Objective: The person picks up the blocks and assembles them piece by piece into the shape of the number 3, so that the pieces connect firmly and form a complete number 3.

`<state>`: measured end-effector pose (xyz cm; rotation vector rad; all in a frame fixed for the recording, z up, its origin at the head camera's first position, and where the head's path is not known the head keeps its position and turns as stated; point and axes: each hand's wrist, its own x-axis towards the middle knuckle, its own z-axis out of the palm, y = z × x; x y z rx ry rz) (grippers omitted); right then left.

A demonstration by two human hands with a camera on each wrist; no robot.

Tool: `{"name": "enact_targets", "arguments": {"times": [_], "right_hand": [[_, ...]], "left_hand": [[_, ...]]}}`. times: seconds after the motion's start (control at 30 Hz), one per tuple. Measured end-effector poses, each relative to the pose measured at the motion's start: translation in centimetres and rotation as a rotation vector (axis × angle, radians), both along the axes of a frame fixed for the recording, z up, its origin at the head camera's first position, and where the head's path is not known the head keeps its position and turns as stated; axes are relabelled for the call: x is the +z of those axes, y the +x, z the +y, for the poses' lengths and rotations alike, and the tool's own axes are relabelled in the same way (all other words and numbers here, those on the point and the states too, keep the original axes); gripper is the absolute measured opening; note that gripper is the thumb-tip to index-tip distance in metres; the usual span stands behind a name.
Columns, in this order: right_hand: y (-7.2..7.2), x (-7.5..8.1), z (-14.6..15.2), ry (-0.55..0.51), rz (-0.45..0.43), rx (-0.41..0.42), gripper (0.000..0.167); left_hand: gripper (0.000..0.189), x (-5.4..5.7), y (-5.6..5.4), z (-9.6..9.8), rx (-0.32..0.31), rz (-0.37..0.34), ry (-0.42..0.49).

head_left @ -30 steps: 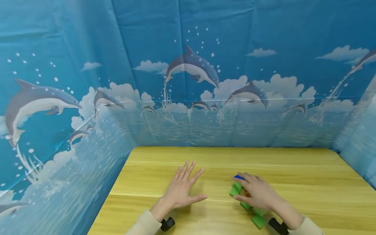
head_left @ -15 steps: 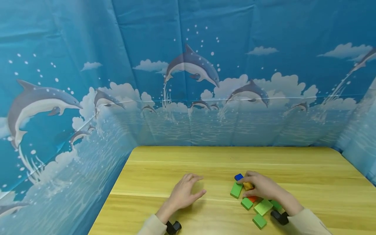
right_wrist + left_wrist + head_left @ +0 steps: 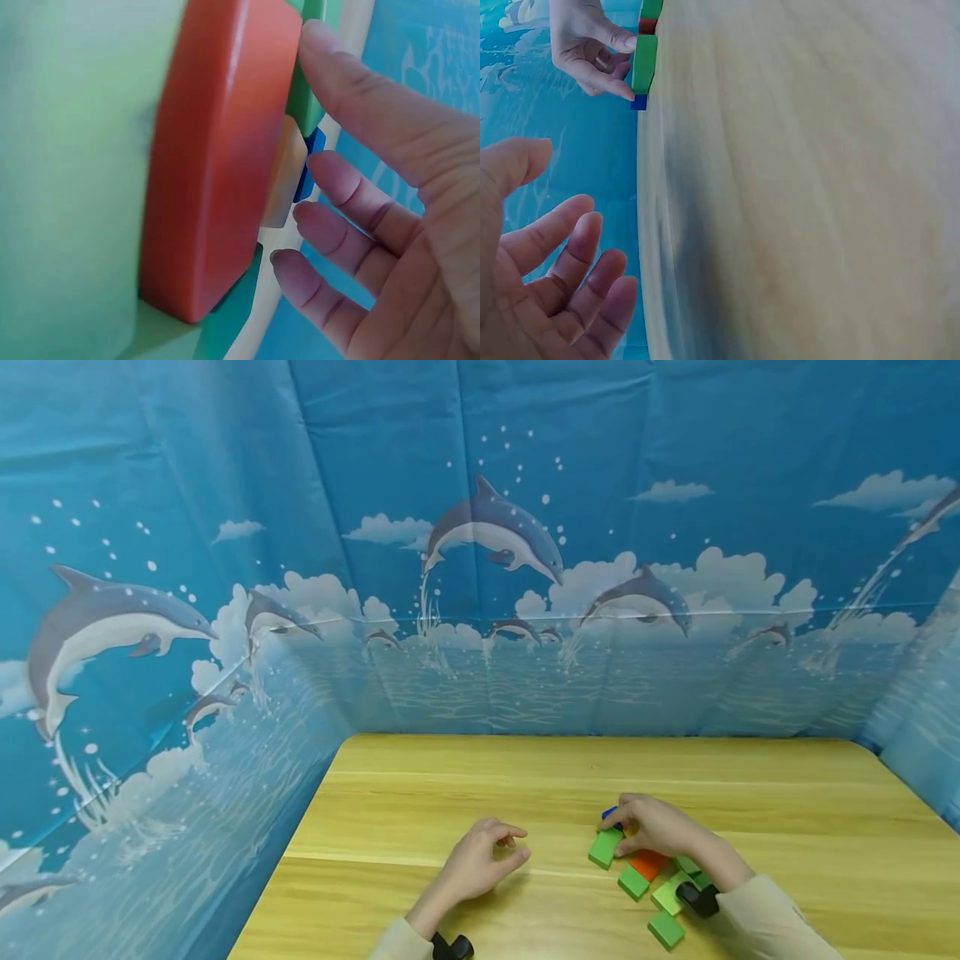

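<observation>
My right hand (image 3: 660, 825) reaches over a group of toy blocks on the table. Its index finger and thumb lie at the edges of a green block (image 3: 605, 849), fingers loosely bent, with a gap between them. Beyond it a blue block (image 3: 610, 814) shows partly behind the index finger. A yellow-orange block (image 3: 283, 176) is largely hidden by the hand in the head view. An orange-red block (image 3: 648, 863) lies under the palm side and looms large in the right wrist view. My left hand (image 3: 480, 864) hovers left of the blocks, fingers loosely curled, holding nothing.
Nearer the body lie another green block (image 3: 633, 882), a light green block (image 3: 667, 895) and a further green block (image 3: 666, 930). More green blocks (image 3: 686, 864) sit beside the right wrist. The wooden table (image 3: 420, 777) meets a dolphin-printed curtain (image 3: 480, 693) behind.
The right hand has drawn back from its flatter spread over the blocks, and its fingertips have come to the green block. The left hand has lowered and its spread fingers have curled.
</observation>
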<state>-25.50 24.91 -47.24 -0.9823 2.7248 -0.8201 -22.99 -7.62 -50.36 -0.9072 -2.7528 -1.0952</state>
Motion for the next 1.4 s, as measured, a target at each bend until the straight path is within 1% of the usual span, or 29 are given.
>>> {"name": "enact_targets", "arguments": {"times": [0.1, 0.2, 0.27, 0.43, 0.53, 0.8, 0.93, 1.03, 1.27, 1.4], "right_hand": [[-0.2, -0.3, -0.1, -0.012, -0.021, -0.017, 0.034], [-0.2, -0.4, -0.6, -0.014, -0.019, -0.043, 0.033], [-0.1, -0.4, -1.0, -0.011, -0.012, -0.066, 0.032], [0.5, -0.8, -2.0, -0.009, -0.027, -0.142, 0.031], [0.9, -1.0, -2.6, -0.013, -0.036, -0.188, 0.031], [2.0, -1.1, -4.6, -0.001, -0.016, -0.268, 0.029], [2.5, -1.0, -5.5, -0.001, -0.005, -0.307, 0.028], [2.6, -1.2, -6.2, 0.005, 0.017, -0.329, 0.028], [2.5, -1.8, -7.5, 0.007, 0.046, -0.346, 0.026], [2.6, -1.8, -8.0, -0.005, 0.039, -0.362, 0.027]], "left_hand": [[0.035, -0.3, 0.0, -0.1, -0.012, -0.014, 0.014], [0.036, -0.6, -0.2, -0.2, -0.021, -0.023, 0.024], [0.036, -0.7, -0.3, -0.2, -0.026, -0.047, 0.029], [0.034, -1.0, -0.5, -0.2, -0.032, -0.127, 0.045], [0.033, -1.1, -0.6, -0.1, -0.035, -0.146, 0.051], [0.036, -1.6, -0.9, -0.1, -0.020, -0.159, 0.051], [0.038, -1.7, -1.2, 0.1, -0.016, -0.166, 0.067], [0.040, -1.7, -1.3, 0.2, -0.011, -0.159, 0.077], [0.043, -1.9, -1.5, 0.2, 0.005, -0.139, 0.064], [0.043, -1.9, -1.6, 0.2, 0.007, -0.134, 0.062]]}}
